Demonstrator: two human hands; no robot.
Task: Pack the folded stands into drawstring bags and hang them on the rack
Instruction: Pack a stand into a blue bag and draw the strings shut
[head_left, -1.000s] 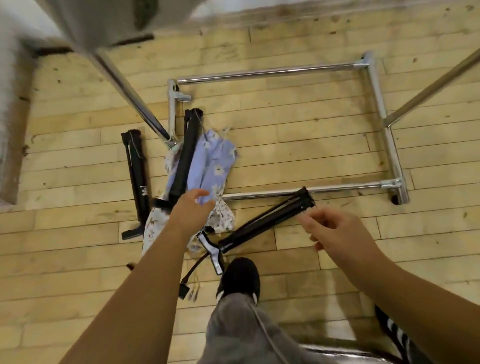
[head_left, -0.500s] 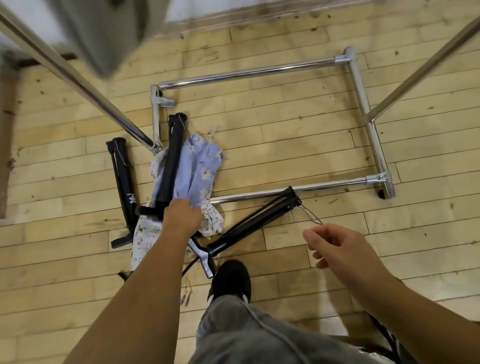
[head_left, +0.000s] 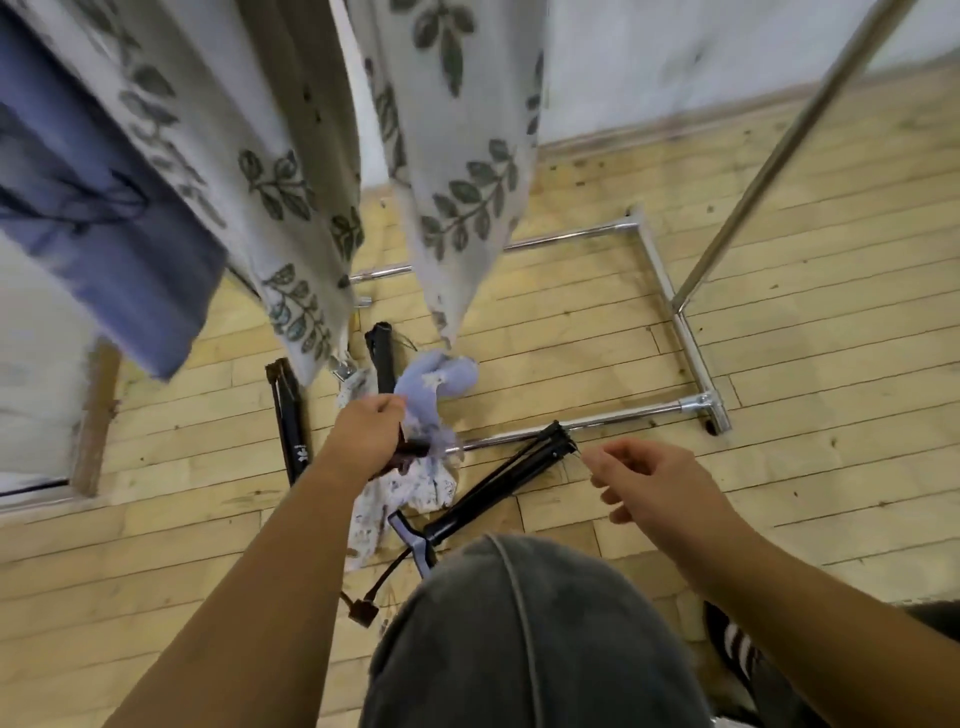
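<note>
**Inspector:** What is the left hand doing?

**Assessor:** The left hand (head_left: 366, 436) is gripping a black folded stand (head_left: 385, 364) low on its shaft, fingers curled round it. A lavender drawstring bag (head_left: 436, 384) is bunching against that grip and draping over the shaft. The stand's far end is pointing away from the person, toward the rack (head_left: 699, 371).

**Inspector:** And the right hand?

**Assessor:** The right hand (head_left: 654, 486) is hovering with its fingers loosely curled, forefinger and thumb reaching toward the tip of a third stand (head_left: 498, 480). Something thin is showing at that tip. I cannot tell whether the fingers are pinching it.

**Inspector:** Where are the other stands lying?

**Assessor:** The third stand is lying diagonally on the wooden floor (head_left: 779, 467), its upper end crossing the rack's near base bar. A second stand (head_left: 292, 421) is lying on the floor to the left, apart from the held one. A white floral bag (head_left: 415, 488) is lying crumpled between the two, partly under the left wrist.

**Inspector:** Anything hanging?

**Assessor:** Two leaf-print cloths (head_left: 291, 182) are hanging in the foreground, with a blue cloth (head_left: 104, 208) beside them. What they are hanging from is out of view.

**Inspector:** Other items?

**Assessor:** A grey-clad knee (head_left: 519, 623) is filling the lower centre, a striped shoe (head_left: 737, 644) is showing to its right, and a dark strap (head_left: 363, 608) is trailing on the floor.
</note>
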